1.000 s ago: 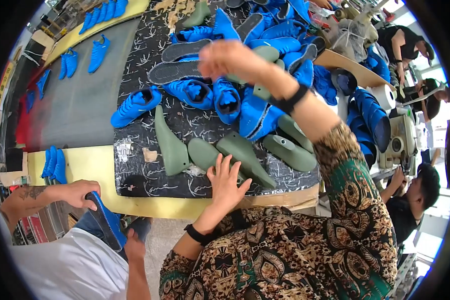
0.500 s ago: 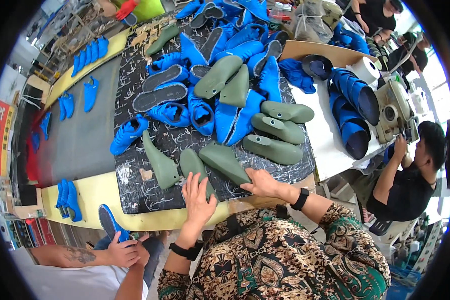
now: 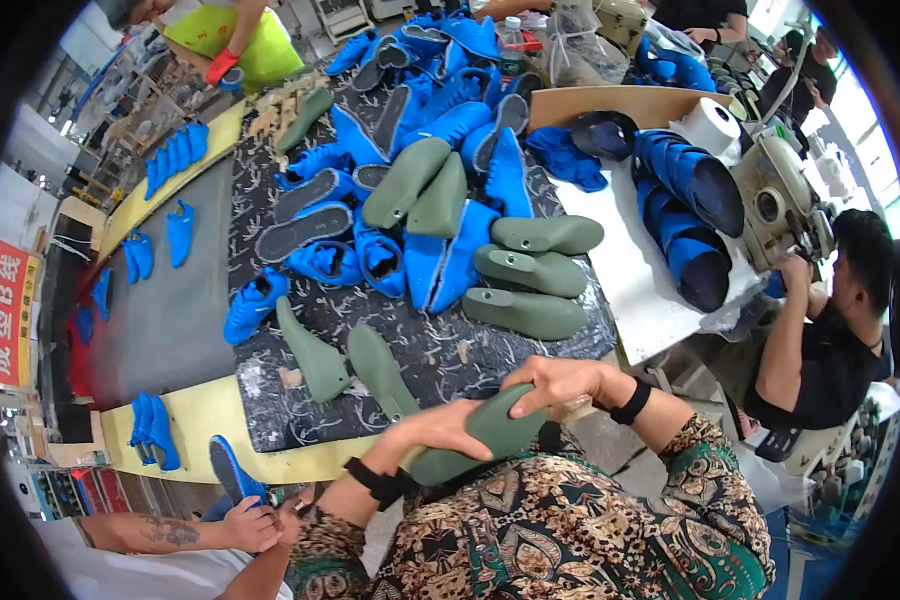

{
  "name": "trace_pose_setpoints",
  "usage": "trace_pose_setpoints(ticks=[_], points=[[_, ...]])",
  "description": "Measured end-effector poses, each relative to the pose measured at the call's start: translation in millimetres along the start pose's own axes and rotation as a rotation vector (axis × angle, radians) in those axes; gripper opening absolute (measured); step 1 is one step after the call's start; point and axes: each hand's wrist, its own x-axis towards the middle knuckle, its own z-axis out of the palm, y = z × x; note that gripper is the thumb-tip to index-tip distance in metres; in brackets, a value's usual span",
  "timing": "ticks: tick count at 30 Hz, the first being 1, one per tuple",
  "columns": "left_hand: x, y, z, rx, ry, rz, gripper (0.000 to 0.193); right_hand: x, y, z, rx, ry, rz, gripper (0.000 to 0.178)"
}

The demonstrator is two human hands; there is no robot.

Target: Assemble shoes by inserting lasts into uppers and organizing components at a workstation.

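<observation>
A green shoe last (image 3: 505, 422) is held close against my body, below the near edge of the table. My left hand (image 3: 448, 430) is wrapped round its middle, and my right hand (image 3: 558, 382) grips its upper end with the thumb on top. Just beyond, two more green lasts lie on the black table cover: a last (image 3: 380, 370) near my left hand and a last (image 3: 310, 350) further left. Several green lasts (image 3: 530, 272) rest to the right, and a pair (image 3: 410, 185) lies on top of blue shoe uppers (image 3: 440, 260).
A black-covered table (image 3: 270, 410) carries a heap of blue uppers. A conveyor belt (image 3: 160, 310) with blue shoes runs on the left. Nearby, a co-worker's hands (image 3: 255, 525) hold a blue shoe (image 3: 232, 470). At right, another person (image 3: 820, 340) sits by a sewing machine (image 3: 775, 205).
Both my hands have lifted a green last off the near part of the table and brought it toward my body. My left hand, open before, has closed on it. The view has shifted slightly.
</observation>
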Motion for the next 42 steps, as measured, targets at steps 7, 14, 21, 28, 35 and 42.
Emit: trace_pose_setpoints(ticks=[7,14,21,28,35,42], points=[[11.5,-18.6,-6.4,-0.376,0.677,0.0,0.061,-17.7,65.8,-30.2,0.46,1.116,0.014,0.014],[-8.7,-54.5,-19.4,0.634,1.184,-0.536,0.05,-39.0,154.7,-48.4,-0.392,1.1,0.211,0.036],[-33.2,-61.1,-27.4,0.99,1.14,-0.676,0.061,-15.0,124.0,-49.7,0.071,0.958,0.453,0.043],[-48.4,-56.5,-4.3,0.973,1.31,-0.389,0.039,-14.1,100.0,-3.1,0.859,0.727,0.266,0.034],[-105.8,-102.3,-40.7,1.071,1.605,-0.452,0.05,-10.9,66.0,28.9,0.974,0.559,0.195,0.044],[-131.6,-115.3,-75.6,0.747,1.392,-0.728,0.095,39.0,3.1,20.6,0.95,0.368,0.086,0.047]])
